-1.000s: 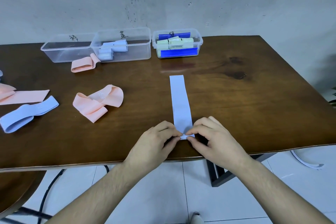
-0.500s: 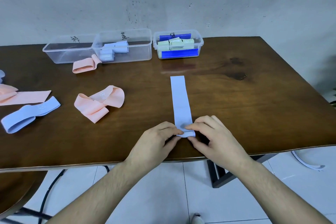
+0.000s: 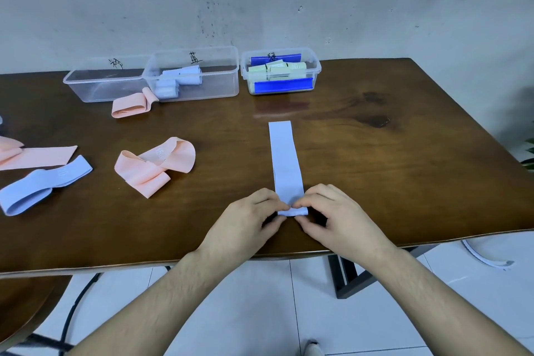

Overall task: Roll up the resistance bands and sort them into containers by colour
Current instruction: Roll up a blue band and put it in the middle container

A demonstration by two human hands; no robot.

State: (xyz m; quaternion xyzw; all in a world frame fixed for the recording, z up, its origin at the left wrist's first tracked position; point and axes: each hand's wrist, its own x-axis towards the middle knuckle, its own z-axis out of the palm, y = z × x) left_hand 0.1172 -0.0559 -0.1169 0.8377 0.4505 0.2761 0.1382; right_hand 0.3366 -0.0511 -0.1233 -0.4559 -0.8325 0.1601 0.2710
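Two hands, left hand (image 3: 248, 218) and right hand (image 3: 336, 215), are pinching the near end of the pale blue band (image 3: 284, 165), lying flat and straight on the bench (image 3: 375, 182), likely so the roll is starting tight and even. Three clear containers (image 3: 192, 75) are waiting at the back by colour; three pink bands (image 3: 154, 165) and one more blue band (image 3: 43, 185) are lying loose at left.

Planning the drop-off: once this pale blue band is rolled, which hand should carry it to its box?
Probably left: the middle box holding pale blue rolls sits left of the band, on the left hand side.
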